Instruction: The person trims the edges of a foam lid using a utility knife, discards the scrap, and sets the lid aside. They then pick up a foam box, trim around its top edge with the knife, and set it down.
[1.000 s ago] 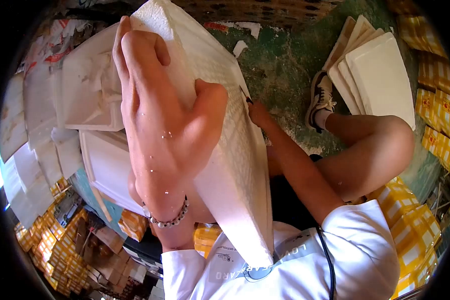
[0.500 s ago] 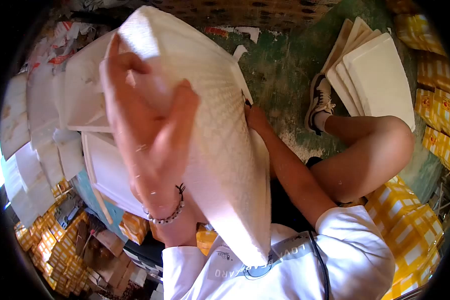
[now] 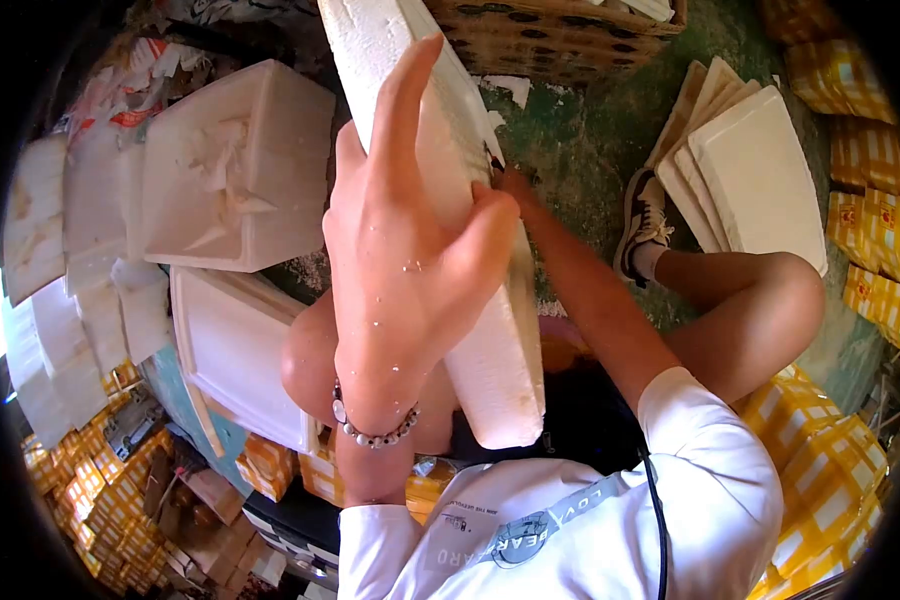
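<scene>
A long white foam slab (image 3: 495, 375) stands tilted in front of my chest, its narrow side turned toward me and its top cut off by the frame. My left hand (image 3: 400, 250), with a beaded bracelet, grips the slab's upper part. Its thumb lies across the near face and a finger stretches up along the edge. White crumbs stick to the back of this hand. Against the slab's far right edge my right hand (image 3: 515, 185) is closed on a thin dark pointed tool (image 3: 493, 160). Most of that tool is hidden by the hand and slab.
White foam boxes (image 3: 300, 130) lie to the left, with another white foam box (image 3: 240, 345) below. Flat foam pieces (image 3: 760, 165) are stacked by my shoe (image 3: 645, 225). Yellow-and-white taped parcels (image 3: 820, 450) line the right. A brown patterned crate (image 3: 560, 45) stands ahead.
The foam slab has turned from its broad face to its narrow side. My left hand has moved right along with it, uncovering the foam box on the left. My right hand stays at the edge.
</scene>
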The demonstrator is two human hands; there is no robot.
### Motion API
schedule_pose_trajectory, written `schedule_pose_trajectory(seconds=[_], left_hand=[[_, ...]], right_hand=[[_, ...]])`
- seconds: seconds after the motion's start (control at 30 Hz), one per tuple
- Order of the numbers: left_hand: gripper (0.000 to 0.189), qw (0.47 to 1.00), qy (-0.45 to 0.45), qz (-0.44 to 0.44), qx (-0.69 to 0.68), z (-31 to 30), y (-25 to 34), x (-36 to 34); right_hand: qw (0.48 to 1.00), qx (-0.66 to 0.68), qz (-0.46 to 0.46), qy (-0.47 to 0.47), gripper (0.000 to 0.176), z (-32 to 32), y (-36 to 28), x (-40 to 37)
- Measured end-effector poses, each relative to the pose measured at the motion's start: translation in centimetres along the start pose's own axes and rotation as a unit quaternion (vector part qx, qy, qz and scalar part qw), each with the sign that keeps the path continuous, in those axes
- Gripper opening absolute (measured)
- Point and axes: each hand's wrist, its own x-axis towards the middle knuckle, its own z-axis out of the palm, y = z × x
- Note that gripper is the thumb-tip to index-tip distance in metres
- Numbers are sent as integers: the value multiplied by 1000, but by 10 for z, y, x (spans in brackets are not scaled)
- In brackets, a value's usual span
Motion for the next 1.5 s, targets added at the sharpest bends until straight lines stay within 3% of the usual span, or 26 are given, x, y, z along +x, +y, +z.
schedule_pose_trajectory(seconds=[0.03,0.1,0.13,0.2,0.23,0.3,0.33,0.4,0.5,0.63,0.73,0.93,1.03,1.1,1.13,1.23,1.27,1.3,1.37,1.43,1.5], left_hand=[[76,1000,5,-12,-5,-3,-3,1],[77,999,10,-34,-16,-9,-9,5],[78,995,18,-35,-87,-9,-14,6],[79,997,17,-22,-70,-14,-20,5],[79,997,15,-25,-70,-15,-21,3],[82,998,17,55,26,-15,-25,0],[82,998,18,51,28,-15,-24,0],[83,998,-2,-30,-61,-14,-20,0],[83,999,4,14,-46,-15,-25,-2],[82,999,-4,44,20,-8,-15,-2],[80,1000,-5,9,9,-2,-6,-4],[76,999,10,-5,45,6,4,-1],[76,998,18,25,51,9,1,1],[76,999,12,9,51,9,6,3],[76,999,4,-5,52,9,9,4],[76,998,-30,-58,-18,8,17,5],[76,997,-36,-61,-17,8,18,1],[76,999,-28,-38,21,9,20,0],[76,995,-8,38,91,11,16,3],[76,998,-13,28,46,14,14,3],[78,1000,-12,27,6,12,9,5]], right_hand=[[1000,0,0,-2,40,1,2,0],[992,69,106,6,44,-5,-3,-10],[991,71,110,7,44,-10,-4,-16],[991,5,90,-99,46,-22,-12,-34],[991,7,92,-101,46,-16,-9,-34],[994,-72,51,-69,45,2,0,-30],[993,-73,50,-73,45,12,4,-29],[997,-64,46,9,43,19,-4,-40],[995,43,91,17,46,17,-3,-43],[994,31,102,-2,52,19,7,-31],[999,-35,26,11,55,33,32,-13],[997,19,67,-31,53,18,18,-26],[998,-32,27,-43,46,26,38,-25],[995,38,67,69,47,62,95,12],[995,39,67,68,47,59,96,11],[986,62,117,97,45,32,70,-13],[996,19,76,49,45,18,51,-37],[999,-26,28,6,45,8,38,-49],[999,-12,19,24,46,16,25,-50],[999,11,18,38,48,25,18,-50],[995,65,80,4,47,19,11,-44]])
